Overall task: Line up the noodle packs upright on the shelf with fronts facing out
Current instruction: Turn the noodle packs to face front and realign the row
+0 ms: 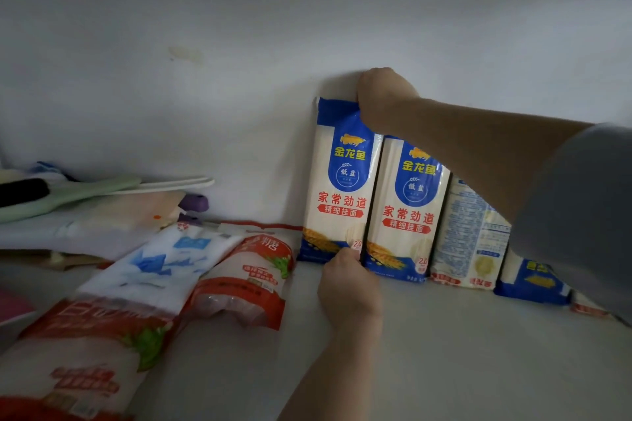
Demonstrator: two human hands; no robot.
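Nearest, at lower left: a big red-and-white bag (pixel 85 362) lying flat on the shelf (pixel 461 352), with a white-and-blue bag (pixel 160 260) and a smaller red sugar bag (pixel 246 284) flat beside it.

Further in, mid-shelf: left hand (pixel 349 287) at the foot of the row, grip pinching the lower right corner of the leftmost noodle pack (pixel 342 195), right where it meets the second noodle pack (pixel 407 215).

Behind that, five packs in a row against the white back wall (pixel 239 44), side by side and touching. Leftmost and second upright, blue-and-white fronts facing out. Third pack (pixel 468 236) upright but showing its printed back. Fourth pack (pixel 533 280) and fifth pack (pixel 588 308) mostly hidden behind the right forearm and grey sleeve (pixel 588 208).

Up top: right hand (pixel 383 96) on the upper edge of the leftmost pack, grip curled over its top right corner, fingers out of sight behind.

Far left: a heap of oddments (pixel 68 198) against the wall, among them a pale green flat tool and something purple.
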